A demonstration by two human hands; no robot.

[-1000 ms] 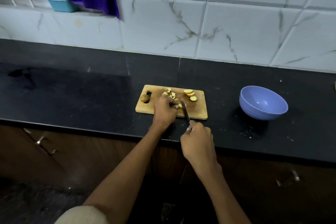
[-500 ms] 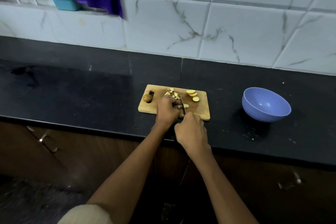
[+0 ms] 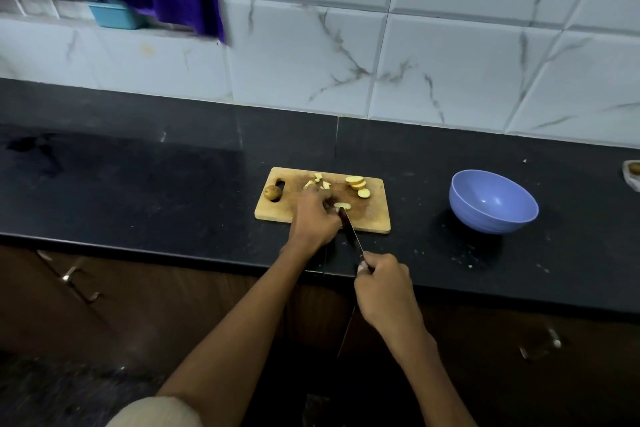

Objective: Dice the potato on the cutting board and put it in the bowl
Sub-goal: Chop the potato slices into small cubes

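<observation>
The black countertop (image 3: 138,184) carries all items. The wooden cutting board (image 3: 375,218) lies under the left hand (image 3: 313,218). The blue bowl (image 3: 493,201) stands well to the right of both hands, apart from the board. The right hand (image 3: 382,289) is curled round the handle of the knife (image 3: 350,227), off the board's near edge; the blade runs forward and left to the left hand. The left hand rests on the board with curled fingers pressing a potato piece (image 3: 343,206) at the blade tip. Potato slices (image 3: 356,184) lie beyond and right of that hand; diced pieces (image 3: 318,180) just beyond it; a potato end (image 3: 272,192) to its left.
</observation>
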